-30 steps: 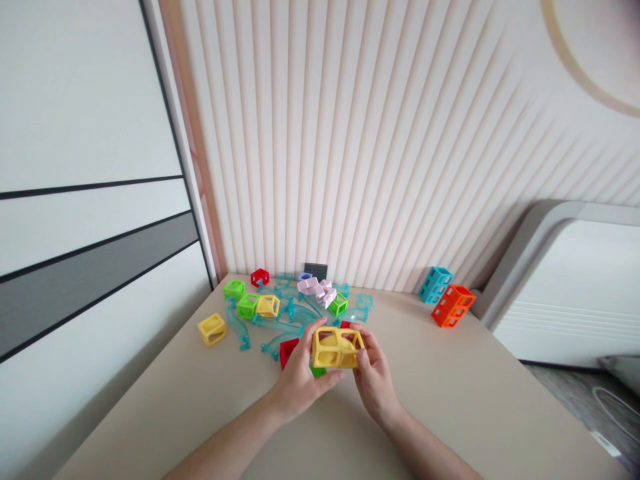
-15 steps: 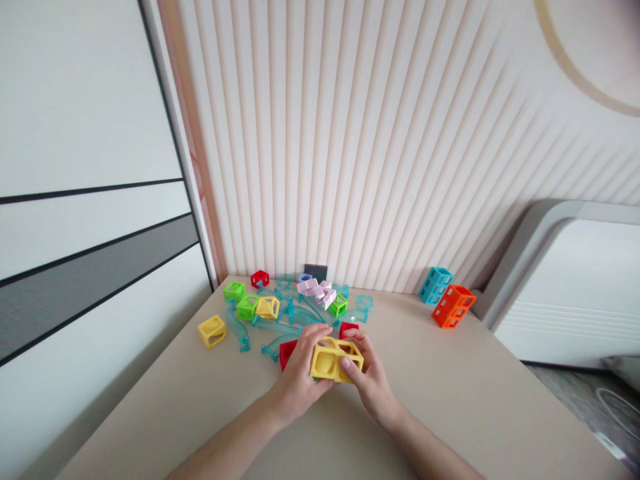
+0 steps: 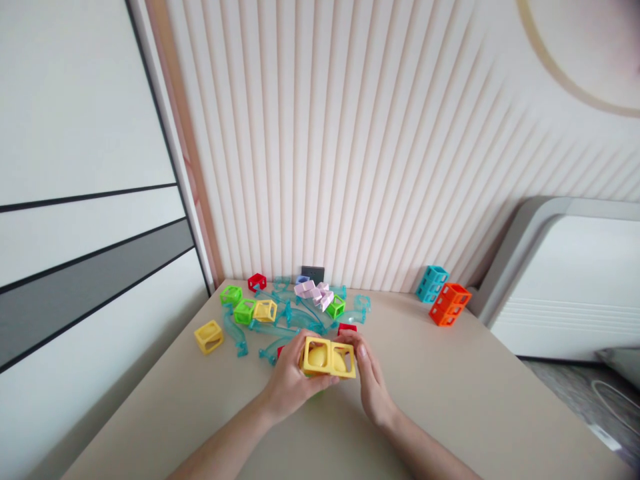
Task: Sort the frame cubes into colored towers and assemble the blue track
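Two yellow cube-frame blocks, joined side by side, are held up over the table with their openings facing me; rounded yellow shapes show inside. My left hand grips the left end, thumb along the underside. My right hand is curled against the right end, fingertips at the upper edge. A sliver of a green piece shows below the blocks, mostly hidden. Behind my right fingers lies a red block. Another bit of red peeks out beside my left hand.
On the table, clear teal track pieces lie scattered among green blocks, a yellow block and lilac pieces. A teal stack and an orange stack stand at the right. The ribbed wall rises behind.
The yellow blocks have tilted so that their openings face me more squarely. My right thumb has left their front face, and the right hand has shifted to their side. The view moved slightly.
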